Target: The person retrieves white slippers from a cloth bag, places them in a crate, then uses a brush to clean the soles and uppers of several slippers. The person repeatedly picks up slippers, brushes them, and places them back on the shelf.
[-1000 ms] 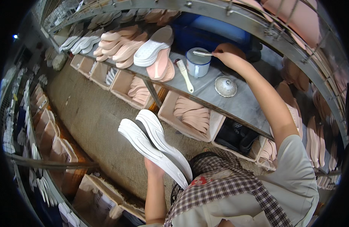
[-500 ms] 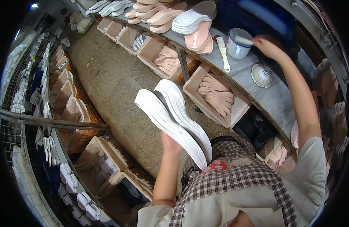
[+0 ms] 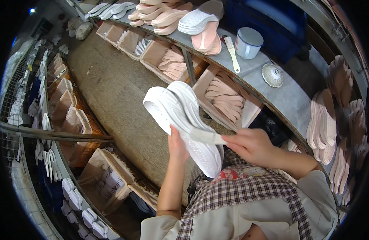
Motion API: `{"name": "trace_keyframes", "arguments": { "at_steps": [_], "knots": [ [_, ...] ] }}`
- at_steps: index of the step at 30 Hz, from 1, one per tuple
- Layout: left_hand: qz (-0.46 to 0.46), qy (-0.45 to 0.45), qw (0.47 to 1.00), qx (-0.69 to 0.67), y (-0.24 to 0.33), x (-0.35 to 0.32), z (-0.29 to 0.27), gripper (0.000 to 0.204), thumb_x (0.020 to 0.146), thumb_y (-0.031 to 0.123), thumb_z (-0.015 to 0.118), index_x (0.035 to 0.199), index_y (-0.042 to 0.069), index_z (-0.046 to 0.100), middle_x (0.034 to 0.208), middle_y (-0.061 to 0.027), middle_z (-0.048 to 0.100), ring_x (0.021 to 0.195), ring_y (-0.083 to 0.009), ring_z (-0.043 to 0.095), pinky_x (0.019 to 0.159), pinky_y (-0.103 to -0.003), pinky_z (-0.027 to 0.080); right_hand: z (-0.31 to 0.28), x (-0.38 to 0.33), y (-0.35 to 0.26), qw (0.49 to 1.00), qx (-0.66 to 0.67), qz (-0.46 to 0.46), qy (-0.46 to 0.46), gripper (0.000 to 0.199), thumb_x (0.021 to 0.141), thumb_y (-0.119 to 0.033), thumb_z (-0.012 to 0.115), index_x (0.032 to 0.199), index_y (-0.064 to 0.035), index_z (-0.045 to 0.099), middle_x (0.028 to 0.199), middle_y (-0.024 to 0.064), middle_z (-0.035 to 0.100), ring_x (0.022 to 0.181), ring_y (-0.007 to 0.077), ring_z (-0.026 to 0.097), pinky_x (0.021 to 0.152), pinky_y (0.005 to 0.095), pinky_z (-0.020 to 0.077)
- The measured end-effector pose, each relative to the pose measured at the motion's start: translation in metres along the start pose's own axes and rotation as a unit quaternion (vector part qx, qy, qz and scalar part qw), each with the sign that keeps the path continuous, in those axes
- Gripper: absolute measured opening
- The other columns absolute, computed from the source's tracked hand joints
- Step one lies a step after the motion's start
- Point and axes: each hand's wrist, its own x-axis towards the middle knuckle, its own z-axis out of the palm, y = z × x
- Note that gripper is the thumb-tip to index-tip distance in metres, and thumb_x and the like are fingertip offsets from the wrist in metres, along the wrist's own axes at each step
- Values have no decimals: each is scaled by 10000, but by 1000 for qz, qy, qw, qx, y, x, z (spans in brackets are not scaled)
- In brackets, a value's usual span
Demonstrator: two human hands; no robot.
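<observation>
A pair of white shoe soles point(image 3: 162, 106) is held side by side in front of my body, and my left hand point(image 3: 178, 146) is closed round their left side. In the near sole I can see the hollow inside. Between the fingers of my right hand point(image 3: 252, 146) is a pale brush point(image 3: 208, 137), slightly blurred. Its bristle end lies over the side of the soles; whether it touches them I cannot tell. On the grey bench stands a white enamel mug point(image 3: 248, 45) with a blue rim. A second brush point(image 3: 232, 55) and a white lid point(image 3: 272, 75) lie near it.
Pink soles point(image 3: 166, 16) are stacked at the bench's far end, others point(image 3: 322, 120) at the right. Under the bench are lined bins of pink pieces point(image 3: 224, 98). More lined bins point(image 3: 112, 164) and a rack with a metal bar point(image 3: 60, 136) flank the aisle at left.
My right hand has come down from the mug to the soles, bringing the brush with it. The soles have tilted, showing more of the near one's inside.
</observation>
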Motion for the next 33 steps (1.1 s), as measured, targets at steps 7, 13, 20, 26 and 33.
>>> {"name": "trace_keyframes", "arguments": {
  "at_steps": [7,13,20,26,33],
  "knots": [
    [-32,8,999,21,11,-11,0,636,985,412,369,1422,3,156,1409,-193,327,1247,-326,411,1033,-443,364,5,-4,-9,999,9,-33,24,223,821,-120,658,1038,-76,681,651,86,562,540,224,557,474,312,415],
    [-23,1,1000,16,11,-11,-5,634,983,406,379,1420,2,159,1389,-199,348,1224,-331,438,1008,-450,392,9,-7,-5,995,-1,66,-74,204,854,-184,617,1032,-108,681,682,79,578,600,258,590,508,350,446],
    [-68,11,997,33,11,-9,-12,599,993,389,357,1411,-5,189,1375,-198,377,1217,-317,449,1012,-437,387,22,-13,3,999,49,-2,-7,236,824,-110,655,1053,-58,674,630,82,539,523,221,536,467,317,412],
    [-66,7,997,32,10,-6,-11,591,999,399,328,1415,1,192,1381,-184,375,1228,-305,436,1017,-435,376,11,20,7,999,9,2,43,211,861,-197,611,1041,-114,684,669,75,563,553,230,550,490,336,421],
    [-12,0,1000,21,12,-8,-3,539,993,378,353,1357,-17,319,1290,-167,470,1128,-288,522,938,-416,454,-13,19,-4,977,-74,-195,43,217,805,-180,671,1013,-124,692,626,37,515,493,166,506,409,301,382]
  ]
}}
